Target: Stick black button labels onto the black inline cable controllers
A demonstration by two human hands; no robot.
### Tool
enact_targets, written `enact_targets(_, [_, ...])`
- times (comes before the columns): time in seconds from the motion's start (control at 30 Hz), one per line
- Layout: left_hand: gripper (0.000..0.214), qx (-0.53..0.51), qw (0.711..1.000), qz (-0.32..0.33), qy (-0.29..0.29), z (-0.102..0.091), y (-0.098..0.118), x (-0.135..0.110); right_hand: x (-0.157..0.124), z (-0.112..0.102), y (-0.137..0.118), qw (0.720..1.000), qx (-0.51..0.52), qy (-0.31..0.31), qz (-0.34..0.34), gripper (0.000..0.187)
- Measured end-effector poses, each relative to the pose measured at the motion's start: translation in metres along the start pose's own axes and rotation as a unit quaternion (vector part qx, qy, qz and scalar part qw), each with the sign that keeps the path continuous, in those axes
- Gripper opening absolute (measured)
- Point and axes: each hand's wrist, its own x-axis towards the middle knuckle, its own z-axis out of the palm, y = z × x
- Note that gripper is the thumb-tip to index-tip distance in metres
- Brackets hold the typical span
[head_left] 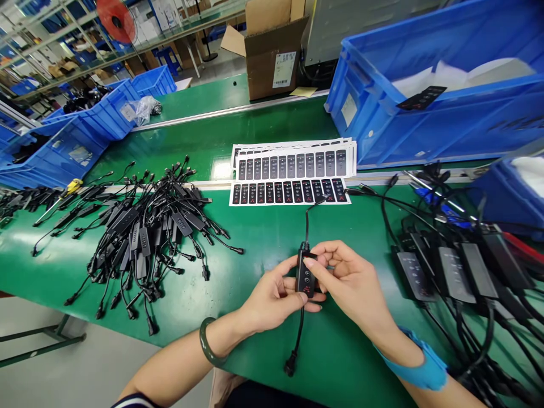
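Between my hands is a small black inline controller (304, 279) with round button marks and red print, held upright above the green table. A cable with a plug leaves its lower end, and another runs from its top toward the sticker sheets. My left hand (272, 297) grips its left side and lower edge. My right hand (346, 277) has its thumb on the upper face and its fingers behind the right edge. Beyond them lies a sheet of black label stickers (293, 199), with further label sheets (293, 164) stacked behind it.
A large heap of black controllers with cables (140, 232) lies to the left, near a yellow-handled screwdriver (74, 185). More controllers (457, 275) lie at right. A large blue crate (365, 107), an open cardboard box (272, 68) and several blue bins (114, 116) stand behind.
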Motion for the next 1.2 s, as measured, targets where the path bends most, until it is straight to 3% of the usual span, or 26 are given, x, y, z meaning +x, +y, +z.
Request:
enact_targets(0.13, [0.075, 0.013, 1.000, 0.001, 0.017, -0.001, -0.002, 0.001, 0.001, 0.001, 0.008, 1.000, 0.004, 0.004, 0.018, 0.032])
enact_targets(0.23, [0.070, -0.004, 0.999, -0.012, 0.031, -0.001, -0.002, 0.002, 0.004, -0.001, 0.014, 1.000, 0.014, -0.007, 0.023, 0.050])
enact_targets(0.43, [0.063, -0.018, 0.999, -0.004, 0.033, -0.001, 0.007, 0.004, 0.005, -0.002, 0.013, 0.991, -0.070, -0.113, 0.026, 0.070])
enact_targets(0.57, [0.049, -0.008, 1.000, -0.012, 0.025, -0.002, 0.005, 0.005, 0.008, -0.001, 0.017, 0.989, -0.089, -0.119, -0.006, 0.052])
enact_targets(0.7, [0.054, 0.000, 0.999, -0.023, 0.036, -0.002, -0.001, 0.005, 0.014, -0.003, 0.021, 0.994, -0.041, -0.103, -0.021, 0.028])
enact_targets(0.83, [0.064, 0.005, 0.998, -0.031, 0.060, -0.002, -0.005, 0.006, 0.013, -0.004, 0.021, 0.996, -0.048, -0.076, -0.023, 0.036])
enact_targets(0.97, [0.065, 0.012, 0.996, -0.013, 0.093, -0.005, -0.010, 0.012, 0.011, -0.001, 0.025, 0.992, -0.026, -0.116, -0.038, 0.040])
enact_targets(1.07, [0.063, 0.039, 0.995, 0.013, 0.091, -0.008, -0.014, 0.016, 0.008, 0.006, 0.031, 0.991, -0.037, -0.111, -0.062, 0.046])
enact_targets(1.2, [0.065, 0.087, 0.992, 0.042, 0.083, -0.009, -0.018, 0.017, 0.002, 0.015, 0.028, 0.988, -0.103, -0.080, -0.085, 0.041])
